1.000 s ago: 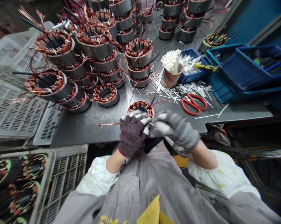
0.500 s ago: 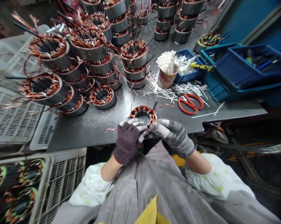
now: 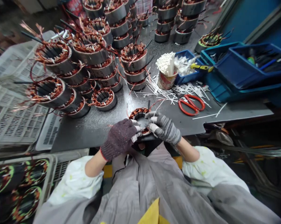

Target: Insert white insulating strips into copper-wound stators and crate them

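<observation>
A motor stator (image 3: 139, 112) with copper windings and a dark inner ring lies at the table's front edge. My left hand (image 3: 123, 136), in a dark purple glove with pale fingertips, grips its left and front rim with bent fingers. At the stator's right side is my right hand (image 3: 162, 127), in a grey glove. Its thumb and fingers are pinched around a thin white strip (image 3: 159, 105), whose free end points up and away. A black sleeve and thin copper leads stick out behind the stator. The fingertips partly hide the windings.
Stacked stators (image 3: 100, 67) fill the left and back of the table (image 3: 84, 132). A can of white strips (image 3: 166, 80), loose strips, red-handled scissors (image 3: 191, 105) and blue bins (image 3: 250, 68) lie to the right. Plastic crates (image 3: 9, 116) stand at the left.
My left hand has shifted left and turned flatter along the stator's rim. My right hand has moved slightly up and left, over the right rim, and a white strip now shows at its fingers.
</observation>
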### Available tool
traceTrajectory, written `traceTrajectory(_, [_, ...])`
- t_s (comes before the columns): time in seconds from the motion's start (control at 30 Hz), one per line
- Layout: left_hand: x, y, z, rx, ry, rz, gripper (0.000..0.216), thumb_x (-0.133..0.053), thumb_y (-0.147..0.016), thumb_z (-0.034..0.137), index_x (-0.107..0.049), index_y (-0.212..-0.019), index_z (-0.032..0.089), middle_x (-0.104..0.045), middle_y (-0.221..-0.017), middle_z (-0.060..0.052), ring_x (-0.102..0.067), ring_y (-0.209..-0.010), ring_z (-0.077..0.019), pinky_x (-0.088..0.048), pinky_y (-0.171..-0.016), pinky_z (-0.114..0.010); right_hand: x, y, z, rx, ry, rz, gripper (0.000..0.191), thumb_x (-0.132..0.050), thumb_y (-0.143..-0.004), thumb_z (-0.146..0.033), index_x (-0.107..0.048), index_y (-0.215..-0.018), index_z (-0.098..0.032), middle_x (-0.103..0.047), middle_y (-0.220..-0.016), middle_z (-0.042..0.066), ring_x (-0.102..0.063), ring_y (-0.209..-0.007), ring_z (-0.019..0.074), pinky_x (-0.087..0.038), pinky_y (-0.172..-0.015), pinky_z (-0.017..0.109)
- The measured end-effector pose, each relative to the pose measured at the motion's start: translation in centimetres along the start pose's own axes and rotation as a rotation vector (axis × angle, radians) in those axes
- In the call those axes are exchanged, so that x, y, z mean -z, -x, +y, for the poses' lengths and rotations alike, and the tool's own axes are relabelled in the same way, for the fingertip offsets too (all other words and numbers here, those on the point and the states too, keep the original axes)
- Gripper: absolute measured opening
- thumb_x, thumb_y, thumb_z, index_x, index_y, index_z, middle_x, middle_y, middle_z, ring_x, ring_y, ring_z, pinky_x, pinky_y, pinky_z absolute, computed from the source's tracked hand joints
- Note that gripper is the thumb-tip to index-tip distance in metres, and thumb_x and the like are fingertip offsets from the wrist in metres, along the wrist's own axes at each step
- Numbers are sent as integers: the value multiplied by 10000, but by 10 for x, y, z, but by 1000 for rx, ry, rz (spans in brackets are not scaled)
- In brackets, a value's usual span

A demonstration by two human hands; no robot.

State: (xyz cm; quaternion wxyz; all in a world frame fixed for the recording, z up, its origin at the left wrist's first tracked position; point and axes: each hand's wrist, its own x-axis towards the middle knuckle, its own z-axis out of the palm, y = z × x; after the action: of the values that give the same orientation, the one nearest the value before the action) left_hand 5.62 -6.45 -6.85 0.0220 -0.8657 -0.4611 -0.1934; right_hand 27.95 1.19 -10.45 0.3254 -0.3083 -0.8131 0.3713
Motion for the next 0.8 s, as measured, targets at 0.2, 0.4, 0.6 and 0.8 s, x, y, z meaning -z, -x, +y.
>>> traceTrajectory(0.2, [-1,-15,-22,-312,40,37,230,-550,-982,328,-720,-1121,259,-752,-1107,-41,-684,-974,-189,-493,-828,-357,13,-50,20,136,-282,-289,210,-553,-906,-315,-698,-835,-181,-717,-1148,84,-675,-1046,198,-537,-953,361])
traceTrajectory(0.4, [-12,3,-2,-81,-112,117,273,-568,-933,232,-678,-1179,275,-709,-1266,-51,-527,-1346,-346,-252,-1169,-656,49,-53,34,-23,-276,-160,426,-726,-808,-492,-710,-1105,-187,-742,-965,56,-700,-884,201,-589,-836,382])
traceTrajectory(0.6, [-33,10,28,72,-83,278,338,-462,-944,132,-597,-1252,167,-702,-1201,-134,-612,-1218,-296,-342,-1158,-583,99,-100,33,-117,20,445,283,-638,-891,-474,-693,-965,-207,-731,-978,70,-657,-1019,248,-548,-949,470])
traceTrajectory(0.8, [-31,9,16,45,12,287,256,-525,-963,156,-586,-1207,203,-728,-1158,-81,-627,-1223,-246,-366,-1171,-539,109,-106,7,35,89,448,200,-556,-955,-354,-689,-1035,-227,-703,-1104,62,-655,-1153,289,-571,-864,484])
